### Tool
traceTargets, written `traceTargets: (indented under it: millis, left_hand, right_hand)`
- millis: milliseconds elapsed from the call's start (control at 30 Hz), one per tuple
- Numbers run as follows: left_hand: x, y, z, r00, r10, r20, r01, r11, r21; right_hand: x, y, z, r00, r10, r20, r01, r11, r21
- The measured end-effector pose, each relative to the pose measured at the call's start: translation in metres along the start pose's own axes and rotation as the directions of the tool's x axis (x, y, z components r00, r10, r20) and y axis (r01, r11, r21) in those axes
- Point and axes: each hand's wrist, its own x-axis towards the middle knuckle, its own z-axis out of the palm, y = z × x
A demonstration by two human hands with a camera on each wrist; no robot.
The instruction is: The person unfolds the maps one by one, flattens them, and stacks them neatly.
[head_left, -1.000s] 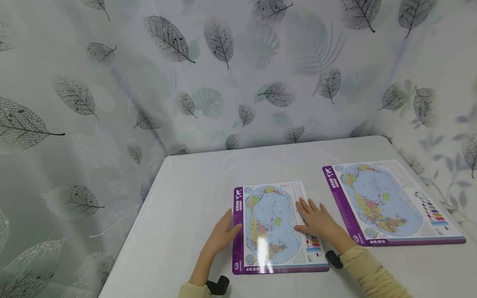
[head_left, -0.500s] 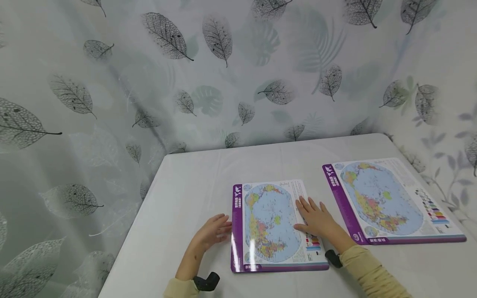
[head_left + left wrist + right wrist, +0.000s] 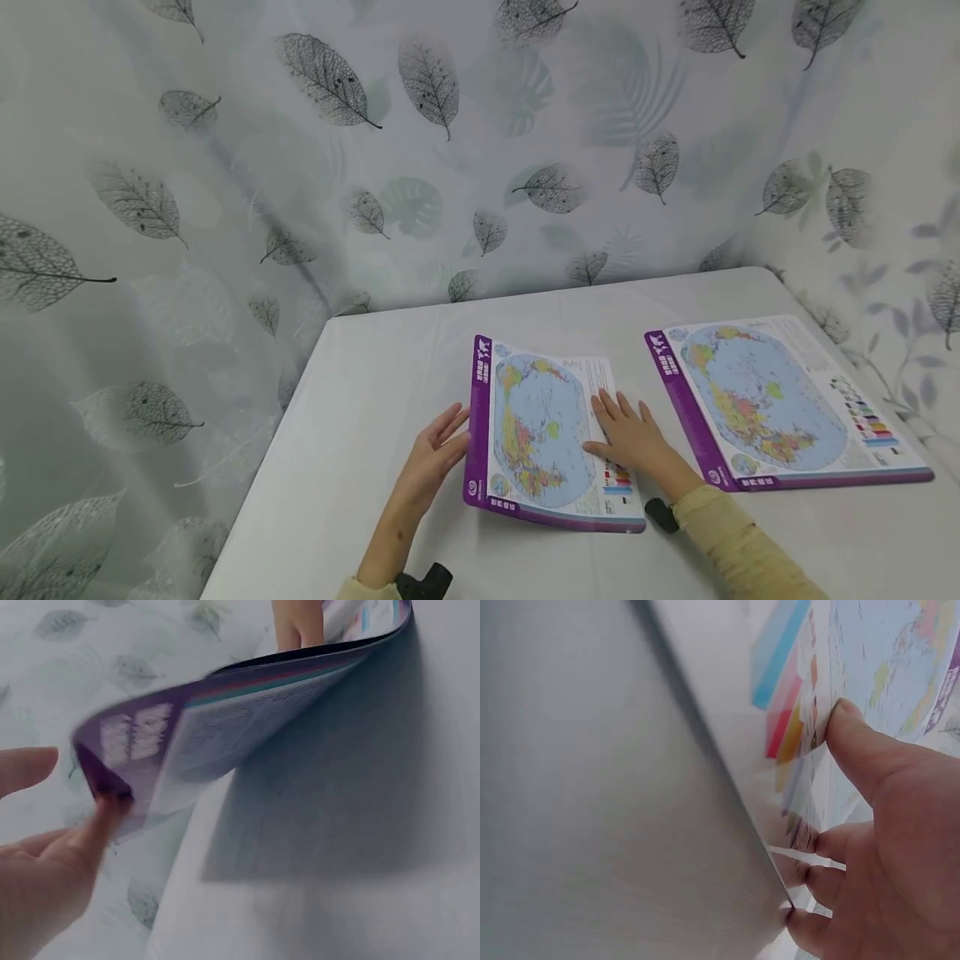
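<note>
The map [image 3: 540,433] has its left edge raised by the left hand [image 3: 426,460], fingers nearly straight; its right side, under the right hand [image 3: 633,435] with fingers spread, is not lifted.

two maps [image 3: 532,433], two sleeves [image 3: 742,542], one table [image 3: 375,400]

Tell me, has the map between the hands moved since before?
Yes, upward: the map lay flat before, but judged against the table, its purple left edge is now raised, beside the left hand.
</note>
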Motion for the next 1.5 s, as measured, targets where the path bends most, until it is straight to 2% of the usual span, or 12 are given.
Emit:
traceTargets:
  millis: [133,333,467,600,700,767,867,1000,1100,1267,1433,1500]
  left_hand:
    - [-0.002,-0.001,0.008,1.0,0.001,0.018,0.0,0.998,-0.067]
    - [-0.005,-0.01,0.007,0.993,-0.114,0.029,0.116,0.992,-0.054]
    - [-0.004,-0.012,0.005,0.995,-0.099,0.024,0.101,0.99,-0.101]
    - [-0.002,-0.011,0.008,0.997,-0.071,-0.004,0.069,0.986,-0.149]
    - [0.0,-0.008,0.012,0.999,-0.05,-0.008,0.047,0.984,-0.171]
    - [0.002,-0.006,0.015,1.0,-0.03,-0.003,0.029,0.983,-0.181]
    - [0.006,-0.001,0.02,1.0,0.003,0.009,-0.001,0.983,-0.182]
    - [0.013,0.005,0.026,0.999,0.032,0.027,-0.027,0.986,-0.166]
    - [0.016,0.01,0.029,0.998,0.051,0.038,-0.045,0.989,-0.138]
    - [0.02,0.016,0.026,0.998,0.059,0.032,-0.055,0.994,-0.093]
    - [0.018,0.019,0.013,0.999,0.044,-0.019,-0.045,0.997,-0.07]
    - [0.017,0.019,0.007,0.998,0.042,-0.045,-0.044,0.997,-0.066]
  right_hand:
    - [0.006,0.004,0.004,1.0,-0.01,0.0,0.01,1.0,0.015]
    - [0.009,0.009,0.008,1.0,-0.015,0.0,0.015,0.999,0.03]
    - [0.007,0.006,0.003,0.998,-0.013,-0.055,0.015,0.999,0.034]
    - [0.002,-0.012,-0.009,0.983,-0.053,-0.174,0.059,0.998,0.03]
    - [-0.01,-0.037,-0.021,0.968,-0.134,-0.21,0.156,0.983,0.094]
    - [-0.018,-0.056,-0.029,0.956,-0.201,-0.215,0.24,0.956,0.171]
    - [-0.024,-0.082,-0.035,0.925,-0.307,-0.223,0.358,0.902,0.242]
    - [-0.018,-0.106,-0.032,0.862,-0.429,-0.271,0.474,0.87,0.131]
    - [-0.013,-0.115,-0.03,0.83,-0.468,-0.304,0.502,0.864,0.042]
    - [-0.015,-0.118,-0.036,0.768,-0.485,-0.419,0.512,0.857,-0.053]
    - [-0.024,-0.106,-0.052,0.714,-0.422,-0.559,0.472,0.879,-0.06]
    - [-0.027,-0.099,-0.06,0.702,-0.383,-0.6,0.453,0.891,-0.039]
